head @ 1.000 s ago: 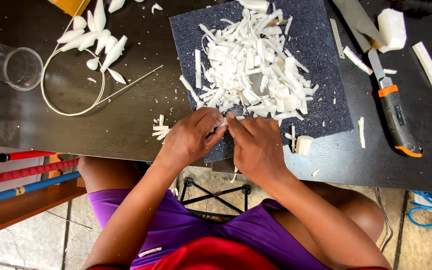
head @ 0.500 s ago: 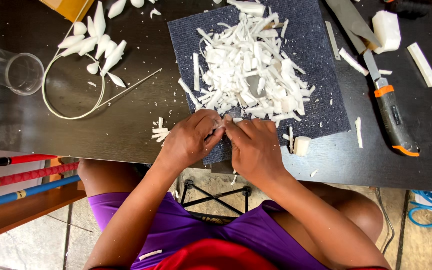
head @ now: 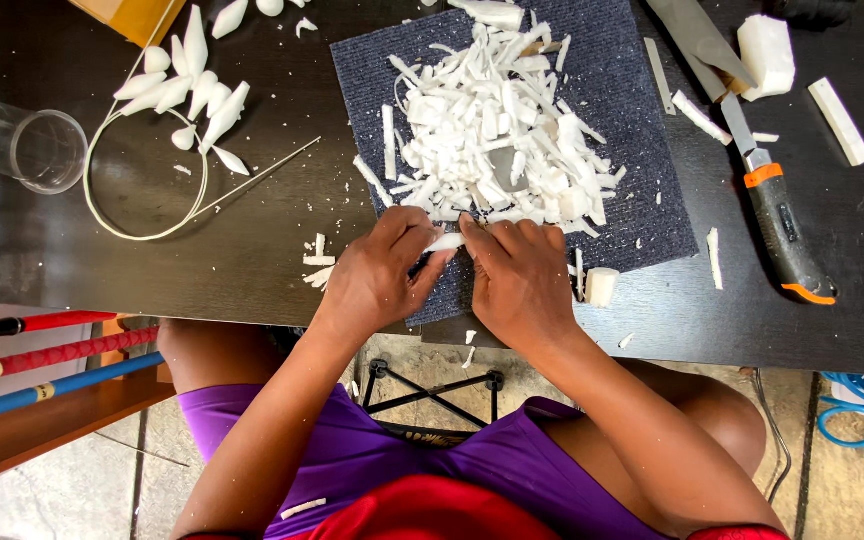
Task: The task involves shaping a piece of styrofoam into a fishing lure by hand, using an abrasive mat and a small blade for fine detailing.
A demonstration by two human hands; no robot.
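Note:
My left hand (head: 380, 272) and my right hand (head: 518, 277) meet at the near edge of a dark blue mat (head: 642, 150), both pinching one small white foam piece (head: 446, 242) between their fingertips. Just beyond my fingers lies a heap of white foam shavings (head: 497, 130) on the mat. What my right hand's fingers hold besides the piece is hidden.
A black and orange utility knife (head: 777, 220) lies at the right, with a white foam block (head: 767, 55) and foam strips (head: 838, 120) beyond it. At the left sit carved white petals (head: 197, 100), a wire ring (head: 142, 180), a thin rod (head: 257, 178) and a clear glass (head: 37, 148). A short foam cylinder (head: 601, 286) is by my right hand.
None of the things on the table has moved. My hands stay together on the small foam piece, with only slight finger shifts.

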